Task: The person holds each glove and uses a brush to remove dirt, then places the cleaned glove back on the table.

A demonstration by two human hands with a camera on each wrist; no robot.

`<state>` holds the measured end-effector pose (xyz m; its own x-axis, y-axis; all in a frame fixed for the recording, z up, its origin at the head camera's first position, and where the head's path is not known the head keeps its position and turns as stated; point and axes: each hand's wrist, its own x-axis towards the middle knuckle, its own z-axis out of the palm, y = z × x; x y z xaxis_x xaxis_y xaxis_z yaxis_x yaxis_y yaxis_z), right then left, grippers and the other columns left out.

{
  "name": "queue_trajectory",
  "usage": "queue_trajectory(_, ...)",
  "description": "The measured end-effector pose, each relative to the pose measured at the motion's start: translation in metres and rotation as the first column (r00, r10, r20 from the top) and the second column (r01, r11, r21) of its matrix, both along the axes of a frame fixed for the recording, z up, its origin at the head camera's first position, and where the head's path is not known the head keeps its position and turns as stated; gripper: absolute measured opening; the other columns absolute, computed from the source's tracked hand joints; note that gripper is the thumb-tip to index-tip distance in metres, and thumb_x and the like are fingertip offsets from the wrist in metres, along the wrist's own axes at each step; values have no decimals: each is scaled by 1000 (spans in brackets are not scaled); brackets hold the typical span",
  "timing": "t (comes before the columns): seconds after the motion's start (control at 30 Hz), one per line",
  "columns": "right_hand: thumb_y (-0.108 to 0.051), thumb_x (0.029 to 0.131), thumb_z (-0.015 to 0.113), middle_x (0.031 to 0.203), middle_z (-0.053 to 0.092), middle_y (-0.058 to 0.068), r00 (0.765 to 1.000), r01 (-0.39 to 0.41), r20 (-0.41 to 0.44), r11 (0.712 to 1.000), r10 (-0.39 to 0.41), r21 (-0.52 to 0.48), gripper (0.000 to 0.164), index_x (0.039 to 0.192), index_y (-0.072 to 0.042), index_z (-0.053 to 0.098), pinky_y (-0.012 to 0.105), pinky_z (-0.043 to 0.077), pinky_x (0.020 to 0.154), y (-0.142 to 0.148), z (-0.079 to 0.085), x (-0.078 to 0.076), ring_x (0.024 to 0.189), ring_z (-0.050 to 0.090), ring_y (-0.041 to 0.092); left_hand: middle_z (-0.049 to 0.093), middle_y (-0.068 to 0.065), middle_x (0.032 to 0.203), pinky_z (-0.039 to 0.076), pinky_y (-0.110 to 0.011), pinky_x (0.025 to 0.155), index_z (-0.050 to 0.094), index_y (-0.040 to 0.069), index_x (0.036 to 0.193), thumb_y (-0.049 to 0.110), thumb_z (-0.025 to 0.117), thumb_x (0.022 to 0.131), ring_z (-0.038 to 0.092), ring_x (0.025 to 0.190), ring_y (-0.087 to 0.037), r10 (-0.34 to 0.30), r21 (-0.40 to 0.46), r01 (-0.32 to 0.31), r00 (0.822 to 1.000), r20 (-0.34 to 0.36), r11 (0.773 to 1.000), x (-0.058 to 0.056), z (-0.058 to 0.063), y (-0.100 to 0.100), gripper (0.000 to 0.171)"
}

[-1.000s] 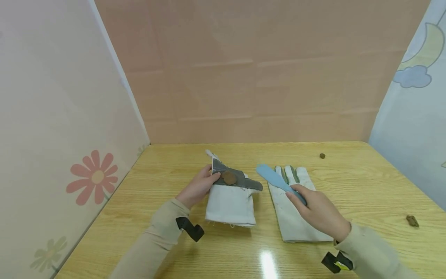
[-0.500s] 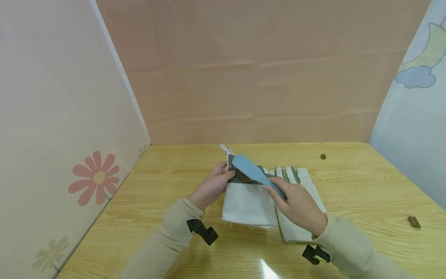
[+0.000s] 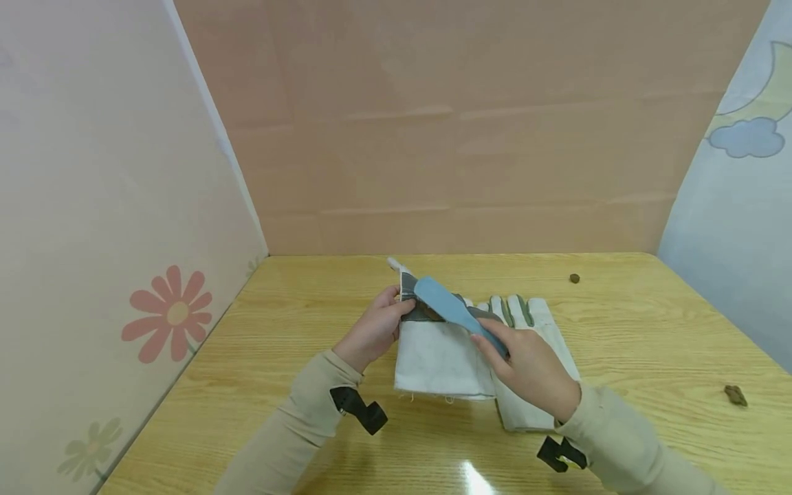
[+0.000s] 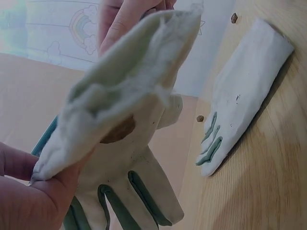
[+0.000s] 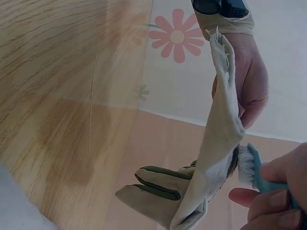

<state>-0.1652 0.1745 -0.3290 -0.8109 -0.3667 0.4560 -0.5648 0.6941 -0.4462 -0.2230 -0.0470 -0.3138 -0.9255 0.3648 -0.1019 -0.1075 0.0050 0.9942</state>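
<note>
Glove [image 3: 442,357], held over the surface [image 3: 266,330] left of the flat glove [image 4: 244,91], is pinched by the left hand [image 3: 374,330]; the right hand [image 3: 533,366] curls round the brush [image 3: 447,304]; best stroke lightly, cloth taut.

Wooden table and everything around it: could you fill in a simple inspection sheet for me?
Surface: wooden table, light grain.
Job's things: held glove, raised, white with a grey band; blue brush, white bristles facing that band; second glove, white with green trim, lying on the table.
Clutter: two small brown lumps, toward the right.
Hands: left hand pinches the held glove's edge; right hand grips the brush.
Cables: nothing seen.
Surroundings: tan backdrop; flower-patterned wall at left.
</note>
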Motion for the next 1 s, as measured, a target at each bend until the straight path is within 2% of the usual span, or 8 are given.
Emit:
queue_trajectory(0.17, -17, 94, 55, 49, 31, -12, 1000, 10, 22, 1000, -10, 2, 18, 106, -8, 64, 17, 27, 41, 1, -1, 1, 40, 20, -4, 56, -25, 127, 52, -27, 79, 24, 2, 142, 14, 33, 102, 65, 95, -14, 22, 2, -22, 1000, 21, 1000, 1, 0, 1, 43)
queue_trajectory(0.37, -18, 94, 56, 49, 33, -12, 1000, 25, 6, 999, -25, 21, 18, 107, -8, 64, 17, 28, 43, 4, -2, 1, 42, 21, -4, 56, -24, 128, 51, -26, 80, 26, 2, 141, 14, 34, 102, 65, 99, -16, 54, 24, -55, 997, 57, 998, 1, -1, 2, 42)
queue_trajectory(0.5, -19, 94, 56, 50, 35, -11, 1000, 26, -1, 999, -26, 37, 20, 108, -7, 64, 17, 29, 44, 5, -2, 0, 42, 23, -4, 48, -24, 136, 46, -33, 95, 26, -2, 141, 11, 33, 101, 56, 116, -24, 12, 50, -15, 998, 57, 999, 1, -3, 1, 42)
queue_trajectory(0.57, -20, 94, 56, 50, 35, -11, 1000, 30, 3, 999, -30, 45, 24, 111, -5, 64, 17, 29, 44, 6, -3, 0, 42, 23, -4, 45, -24, 138, 42, -35, 99, 26, -4, 140, 8, 33, 100, 53, 118, -23, -20, 59, 17, 998, 51, 998, 0, -4, -1, 42)
queue_trajectory(0.67, -20, 94, 56, 49, 34, -11, 999, 42, 7, 998, -42, 57, 29, 116, -2, 62, 17, 28, 44, 7, -3, 0, 42, 21, -3, 50, -23, 132, 45, -31, 94, 30, -4, 137, 4, 37, 97, 58, 104, -15, -30, 58, 27, 998, 50, 998, -2, -6, -4, 41)
queue_trajectory(0.8, -19, 93, 56, 48, 34, -11, 999, 42, 6, 998, -42, 50, 31, 118, 0, 61, 17, 28, 43, 9, -2, 1, 42, 20, -3, 63, -13, 111, 50, -22, 78, 35, -2, 133, -1, 42, 95, 62, 84, -6, -19, 69, 15, 998, 59, 998, -3, -6, -6, 39)
queue_trajectory(0.9, -18, 94, 55, 50, 37, -11, 999, 34, 15, 999, -35, 2, 31, 119, 1, 60, 18, 28, 43, 8, 1, 1, 41, 22, -4, 65, -9, 103, 50, -20, 74, 35, -2, 132, -3, 43, 94, 63, 80, -4, -20, 81, 14, 998, 65, 997, -2, -6, -6, 39)
queue_trajectory(1.0, -19, 95, 54, 51, 40, -10, 999, 33, 22, 999, -33, -30, 32, 119, 2, 59, 18, 29, 43, 6, 3, 2, 42, 24, -3, 64, -14, 109, 51, -20, 75, 34, -2, 134, -3, 43, 95, 63, 81, -4, -19, 81, 14, 998, 64, 997, -1, -6, -5, 40)
